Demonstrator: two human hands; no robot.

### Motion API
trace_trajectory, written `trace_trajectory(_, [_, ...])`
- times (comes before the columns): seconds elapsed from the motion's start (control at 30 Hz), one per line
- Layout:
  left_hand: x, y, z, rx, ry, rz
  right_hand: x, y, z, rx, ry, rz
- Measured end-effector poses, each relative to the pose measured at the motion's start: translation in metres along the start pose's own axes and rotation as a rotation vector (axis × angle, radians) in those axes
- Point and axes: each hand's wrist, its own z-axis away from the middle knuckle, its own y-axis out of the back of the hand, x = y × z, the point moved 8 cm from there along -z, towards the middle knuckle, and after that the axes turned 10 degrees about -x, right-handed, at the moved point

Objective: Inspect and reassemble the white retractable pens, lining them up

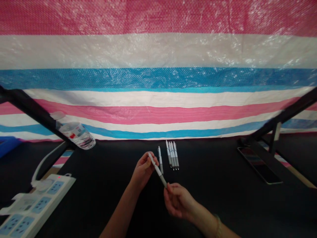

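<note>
While gripped at both ends, white-and-grey pen (158, 170) slanting between two bare hands above black tabletop (213, 198). Left hand (144, 171) closed around the pen's white upper end, fingers curled, thumb pressed against the barrel. Right hand (178, 200) pinching the grey lower end between thumb and fingertips, remaining fingers folded in toward the palm. Bracelet (218, 222) on the right wrist.

Just beyond the left hand, touching distance from its fingers, single matching pen (160, 160) lying flat on the table. Slightly farther out and to the right of that hand, row of three more pens (172, 155), side by side, nearly parallel, grey ends pointing toward the hands.

Well off to the left of the left hand, clear plastic water bottle (75, 134) tilted against a black frame bar (32, 112). Nearer, at the lower left, white power strip (34, 206) with blue sockets and a small red light, white cable (43, 162) looping up from it. Far left edge, a bit of blue container (6, 145).

Well off to the right of the right hand, dark smartphone (259, 164) lying flat beside another black frame bar (284, 115). Behind everything, woven tarp (158, 82) striped in pink, white and blue.
</note>
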Motion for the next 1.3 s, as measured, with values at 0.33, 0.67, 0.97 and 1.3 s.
trace_trajectory(0.33, [-0.001,-0.009,0.003,-0.021,0.015,-0.242,-0.027,0.005,0.009,0.237,0.120,0.528])
trace_trajectory(0.67, [0.004,-0.009,0.004,0.054,0.042,-0.494,-0.054,0.007,0.021,0.411,0.218,0.789])
trace_trajectory(0.97, [0.004,-0.009,0.004,0.057,0.037,-0.474,-0.053,0.014,0.020,0.432,0.221,0.748])
trace_trajectory(1.3, [0.005,0.001,0.003,0.119,0.018,-0.399,-0.053,0.015,0.019,0.425,0.218,0.763])
